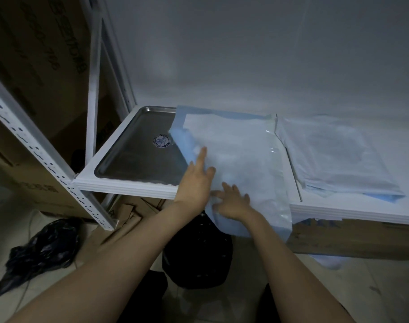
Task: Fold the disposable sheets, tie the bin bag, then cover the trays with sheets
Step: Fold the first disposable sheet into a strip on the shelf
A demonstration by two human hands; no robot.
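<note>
Steel tray [133,155] on white shelf [129,187], half covered by blue-white sheet [236,145], only a round sticker [161,141] inside. Left hand [196,180] flat on sheet, fingers straight; right hand [233,202] beside it, fingers spread, pressing overhanging edge. Second sheet [333,155] rightwards, possibly hiding another tray

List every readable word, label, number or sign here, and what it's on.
No text is legible.
Ring text on round blue sticker in the steel tray: too small to read.
Dark sideways print on tall cardboard box, upper left: blurred.
Dark print on lower cardboard box, left: blurred.
Blue marks on cardboard box under the shelf, right: unreadable.
</note>
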